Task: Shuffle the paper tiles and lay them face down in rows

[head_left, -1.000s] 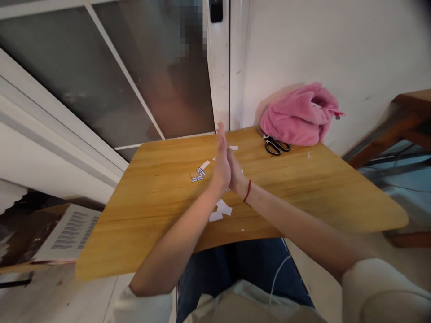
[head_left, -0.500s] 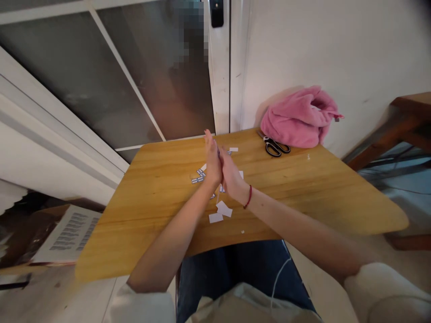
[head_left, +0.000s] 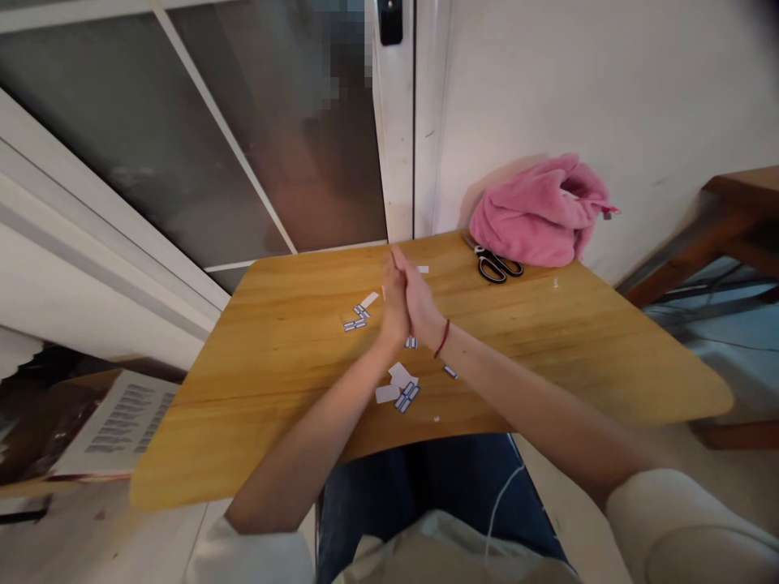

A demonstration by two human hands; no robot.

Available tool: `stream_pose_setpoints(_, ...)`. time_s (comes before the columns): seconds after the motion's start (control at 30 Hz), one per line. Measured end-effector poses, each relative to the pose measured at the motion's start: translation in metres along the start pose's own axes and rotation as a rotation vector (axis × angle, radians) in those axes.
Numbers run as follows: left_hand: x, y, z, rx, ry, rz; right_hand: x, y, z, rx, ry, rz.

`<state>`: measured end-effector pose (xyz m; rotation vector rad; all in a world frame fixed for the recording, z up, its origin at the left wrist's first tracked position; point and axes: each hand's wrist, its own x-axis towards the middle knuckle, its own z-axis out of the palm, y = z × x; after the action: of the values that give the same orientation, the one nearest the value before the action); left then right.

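Facing the near edge of the table [head_left: 548, 349], a person [head_left: 316, 430] in a light top [head_left: 450, 543] and dark blue trousers [head_left: 426, 462], with a white cord [head_left: 502, 496] across them. Close to the table's near edge, about midway along it, lie several loose slips [head_left: 406, 397], some plain white and some bordered in blue, with a tiny scrap [head_left: 436, 418] nearer still to that edge. Over the table's middle, the left hand [head_left: 394, 307] and right hand [head_left: 423, 307] are set palm to palm, slightly blurred, fingers straight and together, pointing to the table's far edge; a red band [head_left: 443, 339] circles the right wrist. Whether anything is gripped between the palms cannot be told. More slips lie at the table's middle, partly hidden by the hands, and to its left; one white slip [head_left: 423, 269] lies near its far edge. Toward the table's far right corner, scissors [head_left: 485, 253] rest with handles toward the near edge, just beside a pink cloth [head_left: 529, 215]. Beyond the far edge stand a dark-paned door [head_left: 231, 138] at left and a white wall [head_left: 584, 81] at right.
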<state>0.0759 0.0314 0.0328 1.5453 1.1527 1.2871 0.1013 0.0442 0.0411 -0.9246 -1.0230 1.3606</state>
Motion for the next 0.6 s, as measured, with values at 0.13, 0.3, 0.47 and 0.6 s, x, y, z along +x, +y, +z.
stream_pose_setpoints(0.13,-0.001,0.002,-0.003,-0.119,0.043,0.033,0.001,-0.002,-0.004,-0.131,-0.103,0.122)
stream_pose_setpoints(0.3,0.010,-0.003,-0.017,-0.125,0.095,0.107,-0.007,-0.003,0.009,0.156,0.070,0.011)
stream_pose_setpoints(0.47,0.002,-0.010,-0.005,-0.157,0.011,0.104,0.004,-0.007,-0.001,0.199,0.128,-0.045)
stream_pose_setpoints(0.6,0.006,-0.008,-0.011,-0.176,0.085,-0.018,-0.007,0.012,0.002,0.173,0.107,-0.018)
